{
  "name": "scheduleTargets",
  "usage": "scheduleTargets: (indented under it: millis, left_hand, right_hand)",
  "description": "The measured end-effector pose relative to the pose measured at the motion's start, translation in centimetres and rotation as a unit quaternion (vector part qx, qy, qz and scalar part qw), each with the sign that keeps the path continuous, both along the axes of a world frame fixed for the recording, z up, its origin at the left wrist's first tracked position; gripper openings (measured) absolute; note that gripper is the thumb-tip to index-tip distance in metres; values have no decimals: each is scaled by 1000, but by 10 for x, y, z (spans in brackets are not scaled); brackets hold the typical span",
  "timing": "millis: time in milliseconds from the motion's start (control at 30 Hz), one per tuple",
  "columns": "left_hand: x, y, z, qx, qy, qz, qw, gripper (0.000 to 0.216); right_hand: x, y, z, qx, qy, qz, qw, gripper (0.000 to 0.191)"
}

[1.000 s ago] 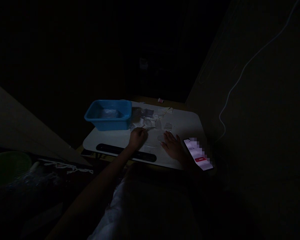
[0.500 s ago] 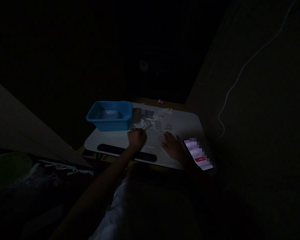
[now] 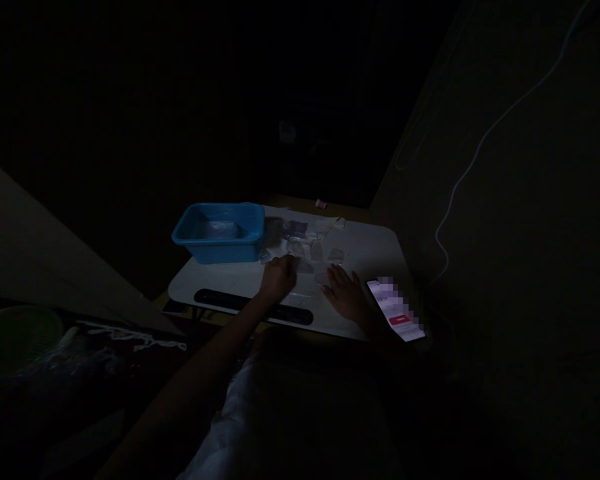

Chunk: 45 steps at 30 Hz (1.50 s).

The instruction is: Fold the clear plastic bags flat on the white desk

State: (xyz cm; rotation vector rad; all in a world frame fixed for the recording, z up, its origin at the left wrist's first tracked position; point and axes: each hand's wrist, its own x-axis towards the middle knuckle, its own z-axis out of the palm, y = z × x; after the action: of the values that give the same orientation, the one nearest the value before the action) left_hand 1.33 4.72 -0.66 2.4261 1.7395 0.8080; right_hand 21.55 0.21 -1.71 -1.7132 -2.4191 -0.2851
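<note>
The scene is very dark. On a small white table [image 3: 370,250] my left hand [image 3: 277,277] rests with its fingers curled, pinched at something small that I cannot make out, beside several small clear plastic pieces [image 3: 305,243]. My right hand [image 3: 345,293] lies flat with fingers stretched out, its tips at a clear piece [image 3: 323,277]. A blue plastic tub [image 3: 220,231] stands just left of my left hand.
A lit phone [image 3: 396,309] lies at the table's right front corner, close to my right wrist. A white cable [image 3: 480,147] hangs on the right wall. A green basket [image 3: 15,337] and pale string [image 3: 140,337] sit low at the left.
My left hand has shifted slightly right and forward toward the clear pieces. My right hand has stayed flat in nearly the same spot.
</note>
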Motion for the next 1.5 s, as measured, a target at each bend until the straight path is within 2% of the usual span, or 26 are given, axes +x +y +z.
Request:
scheduleTargets:
  millis: [300, 567, 900, 1167, 1300, 1500]
  left_hand:
    - [-2, 0, -2, 29, 27, -107, 993, 26]
    - [-1, -6, 0, 43, 63, -163, 984, 30]
    - [1, -13, -4, 34, 156, -140, 977, 44]
    - [-9, -23, 0, 22, 155, -134, 979, 47]
    - [-11, -24, -4, 19, 159, -147, 976, 48]
    - [-10, -23, -5, 0, 172, -149, 974, 49]
  right_hand:
    - [0, -3, 3, 6, -3, 2, 1000, 53]
    - [0, -3, 3, 1, 1, 3, 1000, 52]
    - [1, -2, 0, 10, -5, 6, 1000, 52]
    - [1, -2, 3, 8, 14, 12, 1000, 52]
    - [2, -1, 2, -10, 21, 12, 1000, 55]
    - [11, 5, 10, -38, 42, -5, 998, 47]
